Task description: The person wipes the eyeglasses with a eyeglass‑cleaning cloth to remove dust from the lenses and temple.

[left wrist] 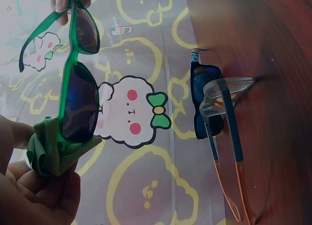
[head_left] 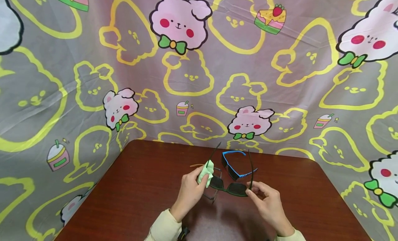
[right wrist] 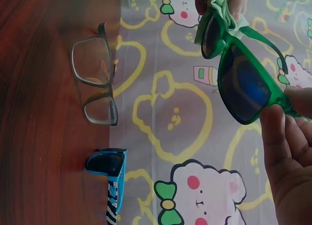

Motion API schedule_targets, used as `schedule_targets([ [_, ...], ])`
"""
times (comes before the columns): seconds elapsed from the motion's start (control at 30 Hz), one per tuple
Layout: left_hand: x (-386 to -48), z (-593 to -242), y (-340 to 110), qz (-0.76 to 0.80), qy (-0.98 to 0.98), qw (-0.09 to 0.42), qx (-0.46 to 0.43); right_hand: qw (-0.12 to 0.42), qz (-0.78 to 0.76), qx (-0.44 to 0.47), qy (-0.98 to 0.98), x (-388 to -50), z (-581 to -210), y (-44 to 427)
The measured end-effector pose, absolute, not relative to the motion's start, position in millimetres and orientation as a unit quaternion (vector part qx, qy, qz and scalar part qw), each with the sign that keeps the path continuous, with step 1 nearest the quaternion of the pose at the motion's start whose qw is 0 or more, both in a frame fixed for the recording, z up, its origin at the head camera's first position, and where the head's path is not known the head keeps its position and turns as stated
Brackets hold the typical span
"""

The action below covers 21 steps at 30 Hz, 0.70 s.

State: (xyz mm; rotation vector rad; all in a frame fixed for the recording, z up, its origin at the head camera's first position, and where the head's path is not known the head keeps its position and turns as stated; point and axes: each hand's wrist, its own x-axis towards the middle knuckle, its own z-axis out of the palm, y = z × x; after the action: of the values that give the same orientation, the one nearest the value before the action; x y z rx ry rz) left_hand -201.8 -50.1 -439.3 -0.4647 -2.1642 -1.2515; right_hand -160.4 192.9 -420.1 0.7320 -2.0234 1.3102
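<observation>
Left hand (head_left: 189, 191) pinches the cloth (head_left: 205, 174) at 1 end of the sunglasses (head_left: 237, 189), right hand (head_left: 268, 200) pinches the other, over the tabletop (head_left: 140, 185), between its side edges! Light, stiff plastic, I'd say; lenses (left wrist: 81, 103) may scratch, so hold the frame (left wrist: 72, 54).

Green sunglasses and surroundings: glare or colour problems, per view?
Head: green sunglasses look nearly black, tabletop shows pale sheen; left wrist: patterned backdrop washed out at upper left, bluish cast on nearer lens; right wrist: bluish patch on its nearer lens.
</observation>
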Motion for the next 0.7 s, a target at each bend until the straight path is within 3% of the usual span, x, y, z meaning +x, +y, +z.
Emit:
schedule_targets([
  [0.3, -202.5, -437.8, -50.9, -0.46, -0.809, 0.324, -0.17, 0.266, 0.477, 0.279, -0.79, -173.3, -444.9, 203.5],
  [0.7, -206.8, -441.6, -51.7, -0.385, -0.817, 0.397, -0.162, 0.258, 0.478, 0.324, -0.775, -176.8, -449.8, 203.7],
])
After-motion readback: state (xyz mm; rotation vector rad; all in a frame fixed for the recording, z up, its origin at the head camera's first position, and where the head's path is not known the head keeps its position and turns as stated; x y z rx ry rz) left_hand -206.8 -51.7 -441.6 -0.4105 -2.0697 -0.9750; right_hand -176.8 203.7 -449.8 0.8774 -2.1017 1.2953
